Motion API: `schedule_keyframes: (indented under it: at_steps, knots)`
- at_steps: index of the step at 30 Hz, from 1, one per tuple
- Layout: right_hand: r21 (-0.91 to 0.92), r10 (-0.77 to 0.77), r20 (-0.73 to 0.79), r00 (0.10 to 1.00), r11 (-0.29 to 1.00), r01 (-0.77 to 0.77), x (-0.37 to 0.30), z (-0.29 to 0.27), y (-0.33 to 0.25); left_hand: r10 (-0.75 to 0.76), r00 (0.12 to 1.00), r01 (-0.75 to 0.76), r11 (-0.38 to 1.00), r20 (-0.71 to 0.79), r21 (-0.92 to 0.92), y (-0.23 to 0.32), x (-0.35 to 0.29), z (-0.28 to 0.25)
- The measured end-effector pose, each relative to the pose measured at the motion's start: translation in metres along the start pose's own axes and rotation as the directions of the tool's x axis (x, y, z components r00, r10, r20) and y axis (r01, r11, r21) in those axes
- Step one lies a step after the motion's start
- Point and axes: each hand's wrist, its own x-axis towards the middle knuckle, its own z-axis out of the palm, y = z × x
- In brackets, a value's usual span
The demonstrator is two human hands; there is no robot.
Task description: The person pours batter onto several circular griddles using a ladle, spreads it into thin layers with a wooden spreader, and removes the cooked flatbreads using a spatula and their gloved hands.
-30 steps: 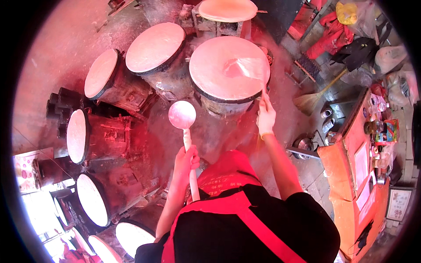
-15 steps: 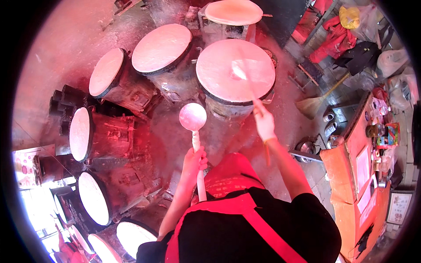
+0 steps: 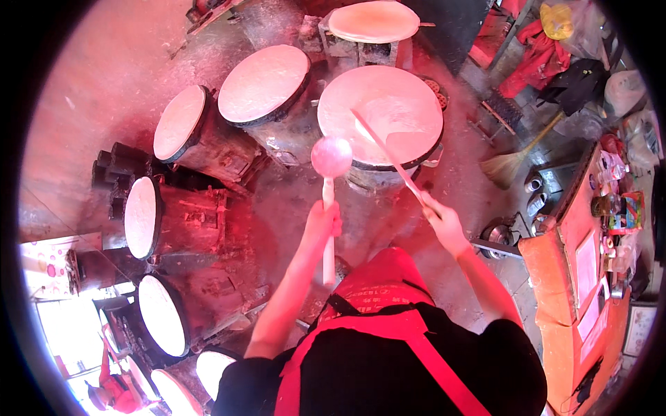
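My left hand (image 3: 323, 223) is closed around the pale handle of a ladle (image 3: 331, 157), whose round bowl hangs at the near left edge of a large round griddle. My right hand (image 3: 444, 223) grips one end of a long thin stick (image 3: 390, 155). The stick slants out over the griddle (image 3: 380, 166), and its far end is above or on the pale layer of batter (image 3: 399, 93) covering the top. A curved streak shows in that layer beside the stick. I cannot tell what shape the stick's tip has.
More round griddles on drum stoves, such as one griddle (image 3: 263, 83), curve round to the left. A flat round sheet (image 3: 373, 21) rests on a stand beyond. At right are a broom (image 3: 510, 165) and an orange-covered table (image 3: 551, 277). Another person (image 3: 118, 388) is at lower left.
The ladle has moved right and forward, up to the griddle's edge. My right hand has drawn back toward me and right, and the stick, blurred before, now shows clearly. The whole view has shifted slightly.
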Motion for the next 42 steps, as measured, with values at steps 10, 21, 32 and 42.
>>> schedule_keyframes:
  at_steps: [10,21,32,42]
  knots:
    - [0.003,-0.003,-0.352,0.936,1.0,0.004,-0.005,0.072,0.004,0.144,0.984,-0.138,0.988,-0.105,0.066,0.0,0.142,0.074]
    - [0.411,0.249,-0.311,0.917,0.905,-0.107,0.018,0.03,-0.04,-0.175,0.868,0.414,0.773,0.465,-0.481,0.076,0.07,0.004]
    - [-0.104,0.107,-0.48,0.871,0.979,-0.178,0.034,0.082,-0.068,-0.278,0.894,0.448,0.575,0.352,-0.684,0.055,-0.041,-0.15]
    - [-0.347,-0.11,0.22,0.969,0.92,0.183,0.053,0.259,-0.123,-0.36,0.932,0.149,0.279,0.041,-0.949,-0.046,-0.07,-0.258]
